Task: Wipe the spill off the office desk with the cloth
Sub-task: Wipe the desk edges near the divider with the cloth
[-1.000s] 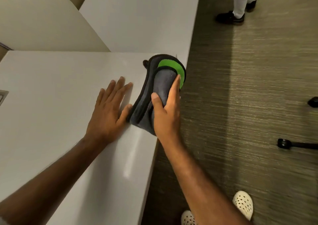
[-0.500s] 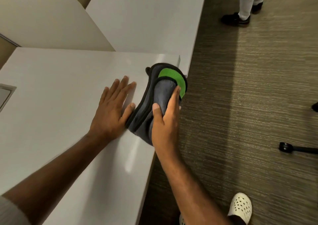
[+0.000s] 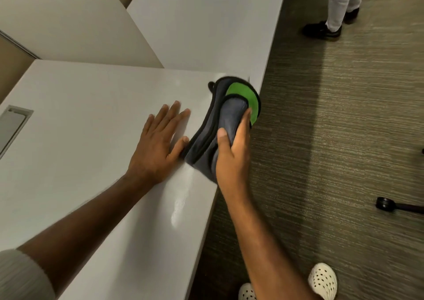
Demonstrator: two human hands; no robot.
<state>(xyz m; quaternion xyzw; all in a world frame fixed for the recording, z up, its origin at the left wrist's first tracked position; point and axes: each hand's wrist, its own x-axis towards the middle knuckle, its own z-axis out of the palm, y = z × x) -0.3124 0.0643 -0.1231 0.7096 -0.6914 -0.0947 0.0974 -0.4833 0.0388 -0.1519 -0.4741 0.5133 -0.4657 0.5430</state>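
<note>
**Cloth at the bench corner, close to the drop**

Head view: your right hand (image 3: 231, 159) has its grip clenched on the folded grey cloth (image 3: 220, 127), thumb on top and fingers wrapped round the outer side. The cloth sits on the far corner of the bench (image 3: 91, 139), its green patch (image 3: 244, 97) beyond your fingertips and hanging past the edge. Your left hand (image 3: 158, 148) lies flat with its grip released, fingers spread just inboard of the cloth, thumb touching its near fold. No spill can be made out; a glossy streak (image 3: 181, 205) runs on the surface nearer you than the grip.

The risk, as I judge it: half the cloth overhangs the carpet (image 3: 332, 139), so an outward stroke could push liquid off the edge or let the cloth slip from under your palm. Pull inward toward your braced hand instead.
</note>
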